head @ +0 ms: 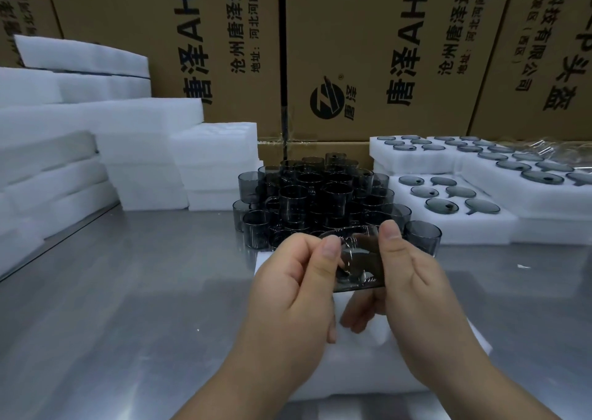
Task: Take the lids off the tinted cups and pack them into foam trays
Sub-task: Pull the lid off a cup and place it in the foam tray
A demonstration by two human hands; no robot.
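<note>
Although several foam trays (455, 210) on the right of the worktop (128, 291) already hold tinted pieces in their pockets, a big cluster of tinted cups (307, 195) waits in the middle, so I'd judge the job far from finished. Both hands are raised above a bare foam tray (368, 371) lying close to the person. The left hand (294, 294) and right hand (419, 285) grasp one tinted cup (355, 259) between them, thumbs pressed on its upper edge, fingers curled beneath, apparently prising its lid; I cannot tell whether it has come free.
</note>
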